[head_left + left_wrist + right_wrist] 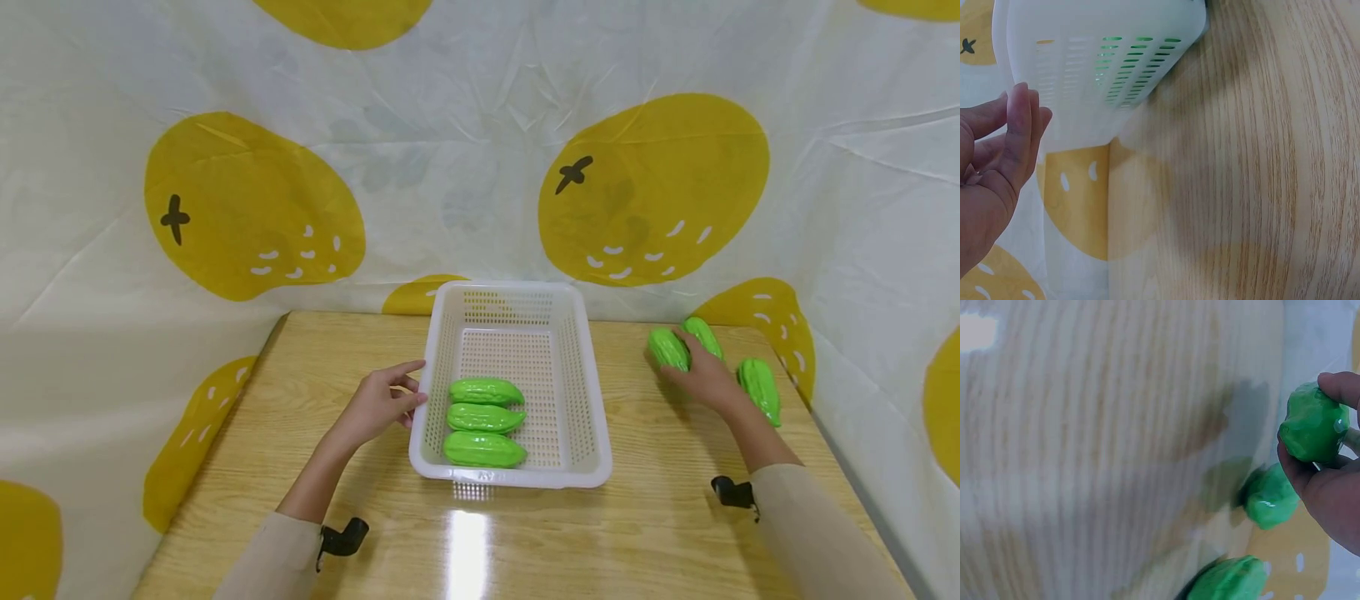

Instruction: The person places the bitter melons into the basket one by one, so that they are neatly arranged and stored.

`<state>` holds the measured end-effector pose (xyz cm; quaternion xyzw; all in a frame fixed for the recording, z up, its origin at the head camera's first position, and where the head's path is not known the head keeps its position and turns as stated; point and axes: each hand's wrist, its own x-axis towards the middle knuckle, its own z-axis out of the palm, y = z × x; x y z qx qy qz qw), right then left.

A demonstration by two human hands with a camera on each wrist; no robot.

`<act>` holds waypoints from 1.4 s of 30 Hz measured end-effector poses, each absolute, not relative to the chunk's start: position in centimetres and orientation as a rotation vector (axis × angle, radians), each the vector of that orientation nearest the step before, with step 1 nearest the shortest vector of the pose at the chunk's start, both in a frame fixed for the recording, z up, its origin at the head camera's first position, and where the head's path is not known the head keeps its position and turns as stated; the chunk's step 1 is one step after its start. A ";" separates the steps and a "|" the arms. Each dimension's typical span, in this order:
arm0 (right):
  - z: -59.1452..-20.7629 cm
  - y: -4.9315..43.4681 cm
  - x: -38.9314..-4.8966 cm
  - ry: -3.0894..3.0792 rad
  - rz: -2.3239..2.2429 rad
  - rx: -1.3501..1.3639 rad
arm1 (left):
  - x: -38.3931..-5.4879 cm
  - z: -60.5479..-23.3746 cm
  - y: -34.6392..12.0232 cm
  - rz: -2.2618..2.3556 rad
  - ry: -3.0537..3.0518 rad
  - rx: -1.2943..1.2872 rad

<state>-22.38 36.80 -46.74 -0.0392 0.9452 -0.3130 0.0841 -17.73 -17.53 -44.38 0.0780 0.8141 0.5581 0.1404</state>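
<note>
Clamping green bitter melon at far right with right hand; touching left rim of white perforated basket with parted fingers of left hand.

The place was a booth-like tabletop corner, closed in at the back and on both sides by a pale, creased sheet printed with big yellow fruit shapes. A light wood-grain table filled the enclosure, and a black device worn at each wrist suggested a recording setup. Whether a home, lab or office lay around it could not be told.
</note>
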 end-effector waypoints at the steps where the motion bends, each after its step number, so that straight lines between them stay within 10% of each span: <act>1: -46.5 36.7 -22.4 2.823 -0.939 -0.127 | -17.7 -44.4 -17.5 1.611 2.352 0.226; 42: -37.2 27.7 -26.3 2.799 -1.020 -0.438 | -17.8 -44.7 -17.7 1.625 2.354 0.229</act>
